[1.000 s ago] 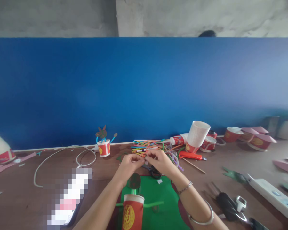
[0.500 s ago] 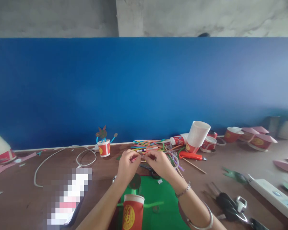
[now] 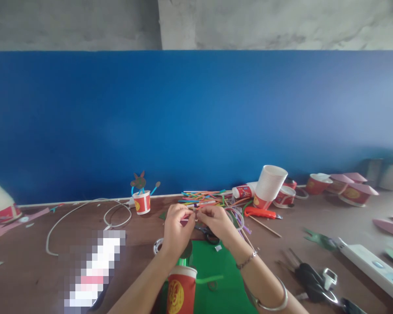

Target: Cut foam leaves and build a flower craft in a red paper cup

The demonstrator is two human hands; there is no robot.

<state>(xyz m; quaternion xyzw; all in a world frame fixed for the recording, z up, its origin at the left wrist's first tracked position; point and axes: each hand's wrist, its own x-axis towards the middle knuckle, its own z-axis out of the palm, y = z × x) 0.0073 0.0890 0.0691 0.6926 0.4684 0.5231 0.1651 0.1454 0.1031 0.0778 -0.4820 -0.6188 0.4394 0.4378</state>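
Observation:
My left hand (image 3: 179, 224) and my right hand (image 3: 215, 220) meet fingertip to fingertip above the far edge of a green sheet (image 3: 222, 279). Both are pinched closed; what lies between the fingers is too small to name. Below my wrists a red paper cup (image 3: 181, 290) with a yellow emblem stands on the sheet. A green straw (image 3: 211, 278) sticks out of its side, and a dark disc on green straws rises behind it, partly covered by my left arm. Black scissors (image 3: 211, 235) lie just under my right hand. A roll of tape (image 3: 157, 246) is beside my left wrist.
Colourful straws (image 3: 203, 198) lie piled beyond my hands. An orange utility knife (image 3: 262, 213) and stacked white cups (image 3: 271, 185) stand to the right, with keys (image 3: 309, 277) and a power strip (image 3: 376, 268) nearer. At left are a phone (image 3: 96, 270), a cable and a decorated cup (image 3: 142, 203).
My left hand has turned slightly and shifted a little right, uncovering more of the tape roll and hiding more of the dark disc. My fingertips stay together.

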